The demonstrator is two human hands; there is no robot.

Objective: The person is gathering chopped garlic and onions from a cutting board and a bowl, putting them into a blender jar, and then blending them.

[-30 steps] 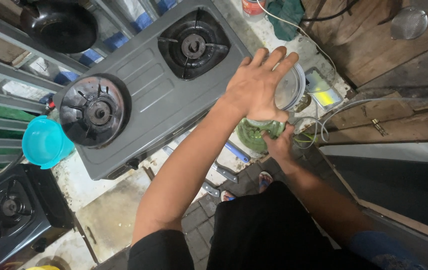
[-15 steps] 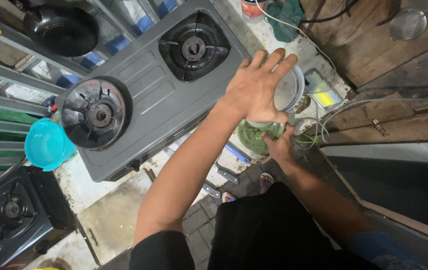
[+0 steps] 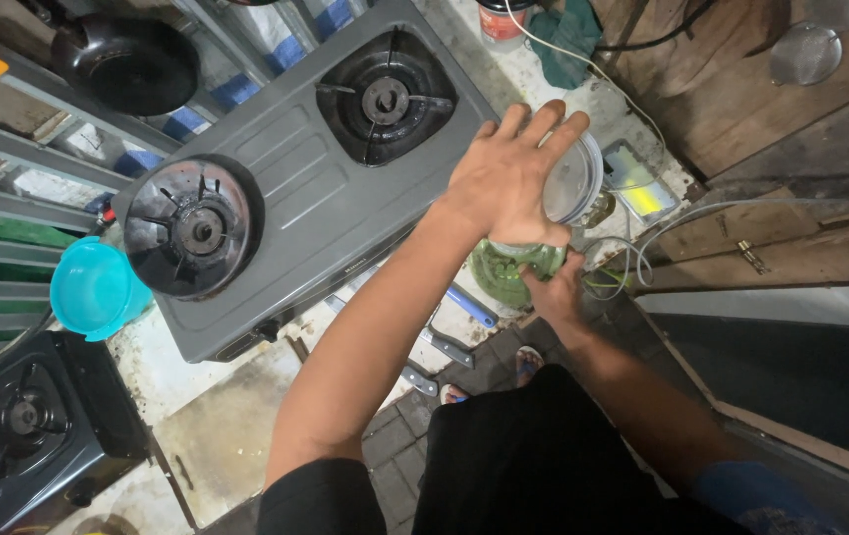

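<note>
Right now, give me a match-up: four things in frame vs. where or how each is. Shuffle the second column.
1. left hand
2. right hand
3. turquoise bucket
4. black pan

a. left of the stove
b. spread flat on the clear lid
c. on the rack beyond the stove
d. gripping the green jar from below

Pairs: 1-b, 2-d, 3-a, 4-c

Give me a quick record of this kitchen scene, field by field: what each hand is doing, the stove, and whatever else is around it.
left hand: spread over clear lid of a jar
right hand: grips green jar base from below
stove: grey two-burner, nothing on either burner
left of stove: turquoise plastic container
lower left: second, darker stove
upper left: black pan
</note>
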